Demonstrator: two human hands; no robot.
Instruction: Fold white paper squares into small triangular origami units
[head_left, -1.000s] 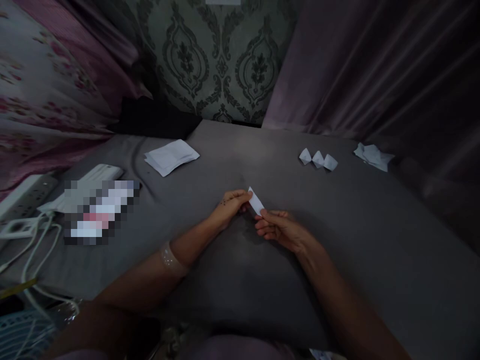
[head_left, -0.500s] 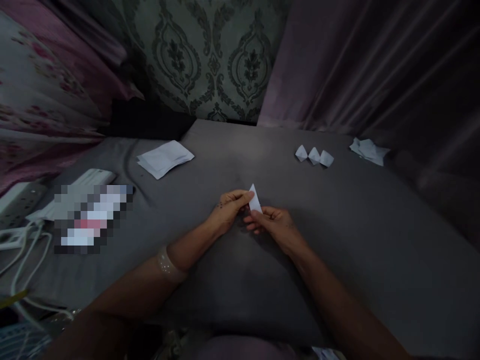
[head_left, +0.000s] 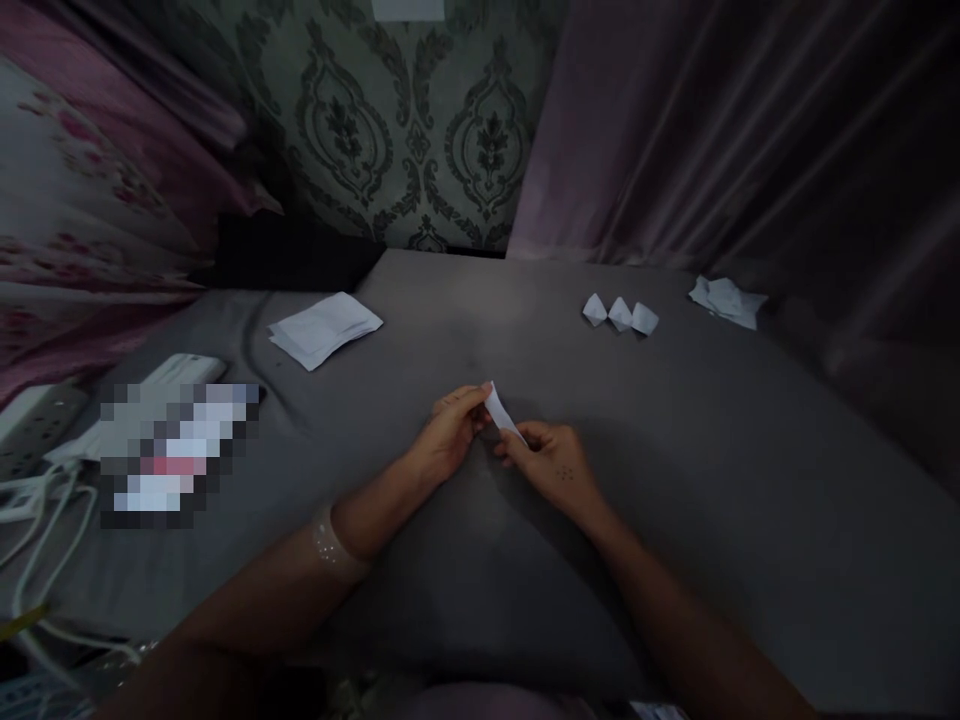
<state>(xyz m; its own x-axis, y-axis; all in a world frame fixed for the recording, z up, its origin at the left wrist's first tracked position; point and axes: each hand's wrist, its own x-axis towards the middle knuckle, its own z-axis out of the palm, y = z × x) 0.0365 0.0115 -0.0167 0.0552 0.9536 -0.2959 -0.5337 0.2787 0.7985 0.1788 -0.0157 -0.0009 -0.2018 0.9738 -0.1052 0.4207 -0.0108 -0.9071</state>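
Left hand (head_left: 456,432) pinching upper end of narrow folded white paper (head_left: 504,413) between thumb and fingers; right hand (head_left: 556,466) pinching lower end, fingers curled under. Paper stretched between both hands, over middle of grey cloth surface (head_left: 420,560). Beyond, on cloth: paper stack (head_left: 326,328) left, three small folded paper shapes (head_left: 620,315) in row right, crumpled papers (head_left: 726,299) farther right. Left edge: white power strip (head_left: 46,425), pale cables (head_left: 58,560). Back left: black fabric (head_left: 292,255). Room dim: ornate patterned wall (head_left: 416,100) behind, floral curtain (head_left: 90,190) left, mauve curtain (head_left: 600,130) right.

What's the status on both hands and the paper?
Left hand pinching far end of white paper piece. Right hand gripping its near end. Three folded paper pieces beyond, right, clear of both hands.
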